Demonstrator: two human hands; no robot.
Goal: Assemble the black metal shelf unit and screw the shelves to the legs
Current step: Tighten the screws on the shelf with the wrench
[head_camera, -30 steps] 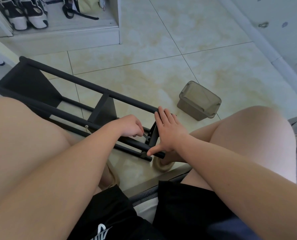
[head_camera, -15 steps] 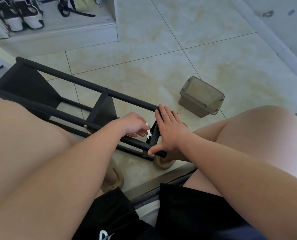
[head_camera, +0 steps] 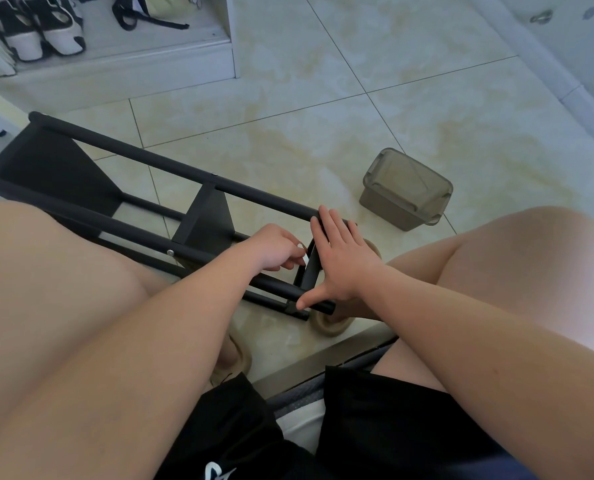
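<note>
1. Black metal shelf unit (head_camera: 171, 162): lies on its side on the tiled floor (head_camera: 323, 133), between the person's knees. Its far end is near the top-left edge.
2. Left hand (head_camera: 276, 245): fingers curled, pinching a small pale piece (head_camera: 304, 259) at the unit's near end shelf; too small to identify.
3. Right hand (head_camera: 344, 268): fingers straight, laid flat on the near end shelf, thumb stretched to the closest leg.
4. Lidded grey-brown box (head_camera: 406, 188): on the floor, just beyond the right hand, apart from the unit.
5. Sneakers (head_camera: 46, 32): on a low ledge, top left, cut off by the edge.
6. Beige slippers (head_camera: 330, 325): partly hidden under arms and unit.
7. Left thigh and forearm cover the unit's near legs.
</note>
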